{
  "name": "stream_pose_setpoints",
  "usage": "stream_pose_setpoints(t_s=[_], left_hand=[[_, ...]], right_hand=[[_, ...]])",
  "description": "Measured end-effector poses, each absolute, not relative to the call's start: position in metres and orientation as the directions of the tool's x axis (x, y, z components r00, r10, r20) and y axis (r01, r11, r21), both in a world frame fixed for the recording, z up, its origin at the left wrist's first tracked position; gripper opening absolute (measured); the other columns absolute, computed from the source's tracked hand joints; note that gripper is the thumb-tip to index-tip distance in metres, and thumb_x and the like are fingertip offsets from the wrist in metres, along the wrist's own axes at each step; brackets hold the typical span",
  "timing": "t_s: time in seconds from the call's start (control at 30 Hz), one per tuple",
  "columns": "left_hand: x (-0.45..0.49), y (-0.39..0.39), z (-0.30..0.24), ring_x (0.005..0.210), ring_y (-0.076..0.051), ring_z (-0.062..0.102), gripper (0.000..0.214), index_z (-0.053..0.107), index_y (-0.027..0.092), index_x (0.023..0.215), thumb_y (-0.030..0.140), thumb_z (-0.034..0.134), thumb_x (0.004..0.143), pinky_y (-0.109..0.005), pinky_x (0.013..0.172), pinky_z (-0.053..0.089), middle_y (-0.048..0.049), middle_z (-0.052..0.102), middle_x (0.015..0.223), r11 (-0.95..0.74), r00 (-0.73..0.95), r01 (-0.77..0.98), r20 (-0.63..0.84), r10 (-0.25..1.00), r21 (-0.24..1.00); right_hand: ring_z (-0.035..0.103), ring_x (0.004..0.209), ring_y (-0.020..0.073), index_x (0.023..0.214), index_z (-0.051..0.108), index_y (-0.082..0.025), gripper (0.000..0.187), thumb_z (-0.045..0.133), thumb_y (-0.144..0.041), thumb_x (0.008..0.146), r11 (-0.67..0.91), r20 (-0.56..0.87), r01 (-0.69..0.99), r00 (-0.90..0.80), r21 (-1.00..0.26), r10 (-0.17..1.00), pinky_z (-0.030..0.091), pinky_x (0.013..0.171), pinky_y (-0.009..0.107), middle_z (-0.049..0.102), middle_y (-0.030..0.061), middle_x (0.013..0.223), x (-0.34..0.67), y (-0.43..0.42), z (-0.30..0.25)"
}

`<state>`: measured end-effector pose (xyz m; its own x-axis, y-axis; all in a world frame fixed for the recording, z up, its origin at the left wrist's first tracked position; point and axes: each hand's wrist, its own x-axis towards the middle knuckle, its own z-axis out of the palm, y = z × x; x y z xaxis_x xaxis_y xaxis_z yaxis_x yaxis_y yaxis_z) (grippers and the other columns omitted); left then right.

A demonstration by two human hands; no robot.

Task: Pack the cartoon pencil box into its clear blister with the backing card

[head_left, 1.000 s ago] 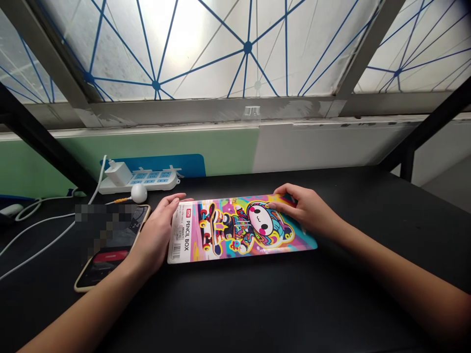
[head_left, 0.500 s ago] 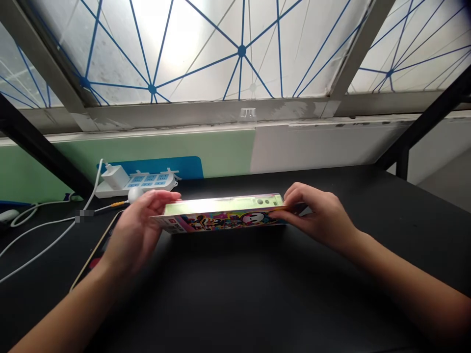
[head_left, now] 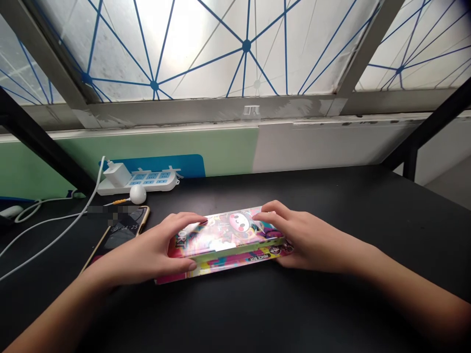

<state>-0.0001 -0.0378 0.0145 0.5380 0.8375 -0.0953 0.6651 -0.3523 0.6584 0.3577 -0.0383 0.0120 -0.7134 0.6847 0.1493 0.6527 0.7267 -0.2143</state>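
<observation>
Fingers (head_left: 186, 219) of the left hand (head_left: 147, 255) and right hand (head_left: 312, 240) grasp opposite ends of a glossy, multicoloured, rectangular pencil box (head_left: 221, 235) between them, just turned over from its barcoded side, so its raised, character-printed face now presents upward, matte black bench (head_left: 235, 314) beneath.

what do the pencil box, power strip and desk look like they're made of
Pencil box: glossy, maybe clear plastic over printed card; pale reflections wash out the print. Power strip: likely smooth white plastic, by its even moulded body. Desk: matte black, perhaps laminate; reflections look dull.
</observation>
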Motion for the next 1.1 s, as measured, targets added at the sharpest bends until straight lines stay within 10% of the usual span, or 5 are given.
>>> stream_pose_setpoints(t_s=[0.5, 0.83, 1.1], left_hand=[[0.013, -0.042, 0.002, 0.140, -0.030, 0.045, 0.074, 0.045, 0.035, 0.149, 0.018, 0.070, 0.082, -0.047, 0.117, 0.040, -0.0098, 0.042, 0.152, -0.563, 0.628, 0.637, 0.069, 0.775, 0.527], [0.022, -0.045, 0.002, 0.135, -0.036, 0.042, 0.085, 0.037, 0.040, 0.153, 0.011, 0.068, 0.079, -0.061, 0.118, 0.030, -0.0088, 0.046, 0.150, -0.746, 0.665, 0.659, 0.393, 0.635, 0.090], [0.014, -0.037, 0.010, 0.138, -0.039, 0.044, 0.083, 0.024, 0.027, 0.159, 0.042, 0.070, 0.091, -0.060, 0.118, 0.030, -0.0173, 0.049, 0.148, -0.657, 0.502, 0.748, 0.568, 0.652, 0.094]], right_hand=[[0.049, 0.136, 0.0353, 0.143, 0.048, -0.023, 0.073, 0.069, -0.063, 0.085, 0.631, 0.204, 0.668, -0.606, -0.395, 0.769, 0.046, 0.108, 0.054, 0.052, 0.0174, 0.146, 0.371, -0.014, 0.002], [0.063, 0.116, 0.0317, 0.136, 0.054, -0.025, 0.072, 0.079, -0.057, 0.077, 0.588, 0.277, 0.663, -0.522, -0.463, 0.807, 0.056, 0.095, 0.047, 0.062, 0.0134, 0.129, 0.376, -0.011, 0.010], [0.063, 0.107, 0.0316, 0.132, 0.057, -0.028, 0.072, 0.085, -0.055, 0.072, 0.689, 0.470, 0.657, -0.525, -0.305, 0.709, 0.055, 0.091, 0.047, 0.066, 0.0108, 0.117, 0.374, -0.019, 0.018]])
